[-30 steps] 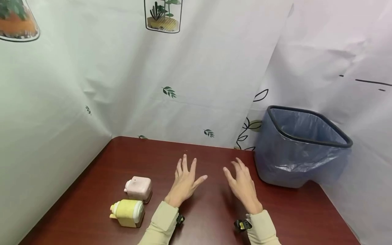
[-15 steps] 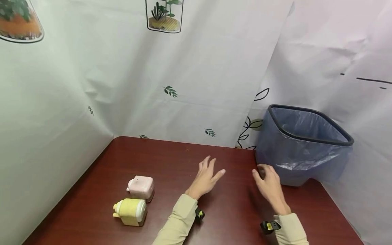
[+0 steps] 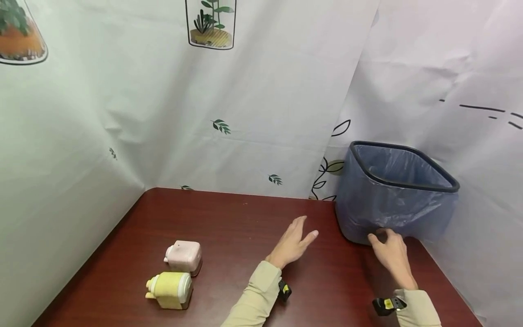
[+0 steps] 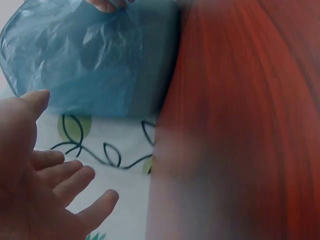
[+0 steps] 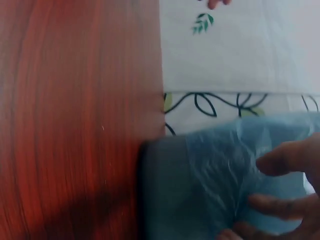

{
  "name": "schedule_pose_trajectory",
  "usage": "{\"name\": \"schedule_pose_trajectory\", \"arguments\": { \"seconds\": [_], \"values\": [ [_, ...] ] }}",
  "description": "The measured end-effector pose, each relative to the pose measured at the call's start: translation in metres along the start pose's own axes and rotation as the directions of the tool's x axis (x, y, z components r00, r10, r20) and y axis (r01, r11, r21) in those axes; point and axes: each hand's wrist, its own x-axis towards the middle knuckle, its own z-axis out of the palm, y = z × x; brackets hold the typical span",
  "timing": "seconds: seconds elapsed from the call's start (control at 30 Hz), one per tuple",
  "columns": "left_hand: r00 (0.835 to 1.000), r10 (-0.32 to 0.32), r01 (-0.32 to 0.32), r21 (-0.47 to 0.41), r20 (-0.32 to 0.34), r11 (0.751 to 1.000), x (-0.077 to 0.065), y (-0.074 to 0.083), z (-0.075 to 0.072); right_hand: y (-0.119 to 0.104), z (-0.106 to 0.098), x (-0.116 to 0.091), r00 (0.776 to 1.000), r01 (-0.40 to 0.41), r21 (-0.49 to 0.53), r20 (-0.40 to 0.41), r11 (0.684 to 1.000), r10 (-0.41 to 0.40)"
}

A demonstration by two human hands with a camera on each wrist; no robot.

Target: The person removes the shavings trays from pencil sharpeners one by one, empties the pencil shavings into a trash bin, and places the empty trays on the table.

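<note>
A bin (image 3: 351,218) lined with a translucent bluish plastic bag (image 3: 425,206) stands at the back right of the table; a black rim band (image 3: 402,184) runs round its mouth. My right hand (image 3: 391,256) is at the bin's near side, fingertips right at the hanging bag. In the right wrist view its thumb (image 5: 280,159) and fingers are spread apart and slightly bent over the bag. My left hand (image 3: 291,243) hovers over the table left of the bin, holding nothing. Its fingers (image 4: 80,185) are loosely extended, with the thumb apart.
On the left of the dark red table (image 3: 229,254) lie a pink bottle-shaped container (image 3: 184,255) and, nearer, a yellow one (image 3: 168,290). White printed sheeting (image 3: 269,113) forms walls behind and at both sides.
Both hands have moved to the right. My right hand has come from the middle of the table to the bin's near side; my left has followed partway. The bottle-shaped containers have stayed put.
</note>
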Motion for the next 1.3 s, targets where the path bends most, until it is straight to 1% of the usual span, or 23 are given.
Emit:
{"name": "schedule_pose_trajectory", "arguments": {
  "seconds": [0.1,0.23,0.37,0.43,0.53,0.6,0.7,0.77,0.83,0.87,0.93,1.0,1.07,1.1,1.17,1.23,1.27,1.3],
  "values": [
    [0.999,-0.007,0.008,-0.038,0.033,0.999,0.005,0.005,0.012,0.012,-0.009,0.004,0.994,-0.106,0.019,0.018,0.994,0.105],
    [0.996,-0.019,0.024,-0.060,0.082,0.998,0.010,0.009,0.027,0.026,-0.019,0.009,0.973,-0.225,0.046,0.057,0.973,0.223],
    [0.991,-0.039,0.045,-0.046,0.125,0.998,0.013,0.010,0.039,0.041,-0.025,0.014,0.957,-0.279,0.081,0.105,0.957,0.270],
    [0.989,-0.043,0.048,-0.035,0.140,0.998,0.016,0.011,0.043,0.049,-0.026,0.017,0.951,-0.296,0.151,0.138,0.943,0.277],
    [0.987,-0.042,0.047,-0.030,0.156,0.998,0.020,0.014,0.047,0.060,-0.025,0.022,0.946,-0.321,0.283,0.138,0.904,0.293],
    [0.985,-0.041,0.047,-0.032,0.169,0.998,0.022,0.016,0.050,0.068,-0.023,0.026,0.944,-0.330,0.377,0.127,0.865,0.305],
    [0.979,-0.042,0.054,-0.055,0.201,0.997,0.027,0.021,0.053,0.076,-0.020,0.032,0.939,-0.334,0.470,0.087,0.817,0.334],
    [0.977,-0.038,0.053,-0.067,0.211,0.996,0.030,0.023,0.056,0.080,-0.018,0.035,0.936,-0.330,0.515,0.067,0.791,0.347],
    [0.979,-0.031,0.047,-0.078,0.200,0.996,0.035,0.027,0.058,0.082,-0.018,0.039,0.932,-0.325,0.568,0.058,0.756,0.357],
    [0.982,-0.025,0.042,-0.086,0.188,0.995,0.038,0.028,0.059,0.083,-0.018,0.041,0.932,-0.320,0.584,0.050,0.746,0.360],
    [0.988,-0.008,0.024,-0.101,0.155,0.995,0.045,0.033,0.061,0.084,-0.019,0.043,0.932,-0.311,0.598,0.040,0.739,0.360],
    [0.992,0.006,0.010,-0.129,0.124,0.992,0.051,0.039,0.062,0.084,-0.021,0.045,0.931,-0.307,0.630,0.042,0.713,0.363],
    [0.995,0.013,0.004,-0.167,0.099,0.986,0.055,0.047,0.061,0.084,-0.023,0.046,0.933,-0.297,0.637,0.034,0.712,0.359],
    [0.996,0.017,-0.001,-0.186,0.088,0.982,0.057,0.051,0.060,0.083,-0.023,0.046,0.932,-0.295,0.644,0.031,0.706,0.362],
    [0.997,0.023,-0.005,-0.218,0.078,0.976,0.061,0.058,0.059,0.082,-0.024,0.047,0.931,-0.293,0.636,0.019,0.714,0.365],
    [0.997,0.024,-0.007,-0.227,0.073,0.974,0.064,0.064,0.057,0.080,-0.022,0.046,0.930,-0.294,0.600,0.001,0.744,0.367],
    [0.997,0.024,-0.007,-0.228,0.069,0.974,0.065,0.066,0.056,0.079,-0.022,0.046,0.934,-0.288,0.584,-0.002,0.759,0.357],
    [0.998,0.022,-0.007,-0.219,0.066,0.976,0.066,0.068,0.055,0.077,-0.021,0.045,0.933,-0.295,0.560,-0.007,0.774,0.360]
  ]
}}
